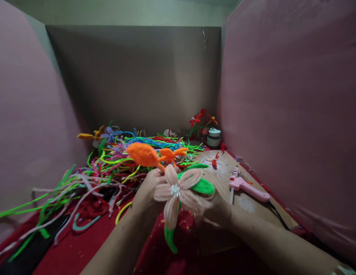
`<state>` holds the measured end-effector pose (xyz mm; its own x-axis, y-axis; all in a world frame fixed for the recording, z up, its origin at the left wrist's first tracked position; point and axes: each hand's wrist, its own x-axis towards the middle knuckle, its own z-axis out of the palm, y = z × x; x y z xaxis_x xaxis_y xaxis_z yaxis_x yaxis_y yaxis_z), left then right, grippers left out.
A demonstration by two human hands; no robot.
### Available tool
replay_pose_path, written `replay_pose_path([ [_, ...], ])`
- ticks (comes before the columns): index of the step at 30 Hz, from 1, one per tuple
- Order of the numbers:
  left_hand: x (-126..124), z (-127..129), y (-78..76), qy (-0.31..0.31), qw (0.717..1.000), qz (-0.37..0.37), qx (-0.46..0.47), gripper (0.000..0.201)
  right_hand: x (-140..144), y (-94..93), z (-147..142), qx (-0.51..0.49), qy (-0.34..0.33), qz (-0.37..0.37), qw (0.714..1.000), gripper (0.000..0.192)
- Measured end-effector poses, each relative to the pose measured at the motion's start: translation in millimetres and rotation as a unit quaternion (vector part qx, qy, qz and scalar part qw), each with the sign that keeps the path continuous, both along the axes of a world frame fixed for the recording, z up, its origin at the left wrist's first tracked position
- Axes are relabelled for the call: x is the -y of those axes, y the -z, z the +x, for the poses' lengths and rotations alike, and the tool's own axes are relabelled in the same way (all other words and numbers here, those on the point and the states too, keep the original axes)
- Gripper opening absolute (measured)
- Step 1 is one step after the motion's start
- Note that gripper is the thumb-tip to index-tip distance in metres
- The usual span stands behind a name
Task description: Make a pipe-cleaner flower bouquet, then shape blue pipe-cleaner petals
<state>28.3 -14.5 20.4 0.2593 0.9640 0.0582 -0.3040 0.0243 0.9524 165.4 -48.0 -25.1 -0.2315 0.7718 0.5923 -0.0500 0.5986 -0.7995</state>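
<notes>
I have the left hand (150, 187) closed on the flower bunch (171, 175): its pale pink flower (175, 190) sits at that hand's three o'clock, the orange bud (142, 154) near twelve. The flower is at ten o'clock from the right hand (219, 210), whose fingers are hidden; I can't tell its grip. A pink glue gun (248, 188) lies at its two o'clock.

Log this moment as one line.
left grip: at fuzzy flowers, fingers mostly hidden | right grip: same | glue gun: lying on board | pipe cleaners: heaped left
</notes>
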Motion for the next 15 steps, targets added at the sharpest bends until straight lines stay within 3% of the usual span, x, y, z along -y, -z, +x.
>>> replay_pose_path([
  [3, -0.1, 4.3, -8.8, 0.037, 0.998, 0.049, 0.005, 0.022, -8.6, -1.5, -0.5, -0.065, -0.033, -0.136, 0.988, 0.031],
  [6, -7.5, 1.8, -5.6, 0.026, 0.999, 0.048, -0.005, 0.021, -15.7, -5.1, 1.5, -0.152, -0.102, -0.253, 0.950, 0.029],
  [11, -22.0, -9.3, 14.2, 0.039, 0.999, -0.030, 0.003, 0.026, -22.6, -6.5, 7.8, -0.204, -0.108, -0.273, 0.934, 0.028],
  [15, -16.9, -8.5, 11.5, 0.068, 0.997, -0.027, 0.013, 0.023, -24.0, -5.5, 9.1, -0.212, -0.104, -0.273, 0.933, 0.027],
])
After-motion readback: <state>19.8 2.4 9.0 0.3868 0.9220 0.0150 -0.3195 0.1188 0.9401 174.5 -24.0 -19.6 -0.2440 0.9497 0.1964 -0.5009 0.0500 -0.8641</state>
